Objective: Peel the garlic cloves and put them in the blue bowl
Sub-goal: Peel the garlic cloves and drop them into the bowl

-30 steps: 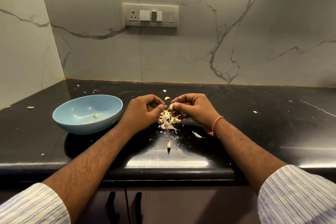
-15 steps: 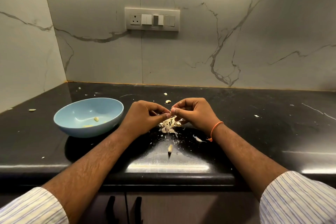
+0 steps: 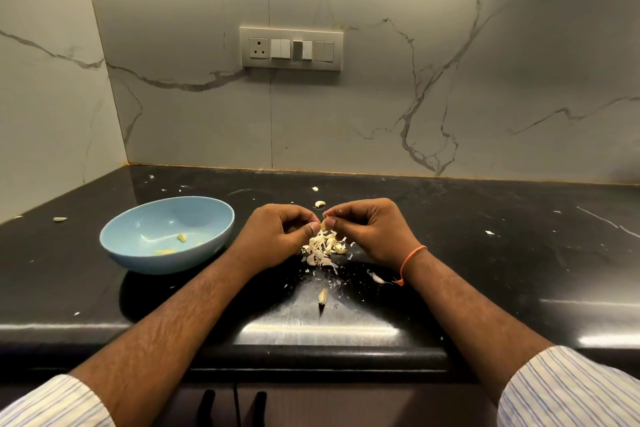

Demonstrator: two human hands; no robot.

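A single garlic clove [image 3: 324,225] was pinched between the fingertips of the left hand [image 3: 277,236] and the right hand [image 3: 370,232], both hands curled and brought together just above a heap of papery skins [image 3: 323,248]. The step in hand was judged to be the peeling of that clove; how much skin remained on it could not be told. The blue bowl [image 3: 207,246], resting just beyond the left hand's outer side, already held a few peeled pieces. More cloves were seen: one [image 3: 320,204] just beyond the fingertips, one [image 3: 322,296] nearer the body between the forearms. Next, the skin would probably need stripping, then a short carry leftward over the bowl's rim.
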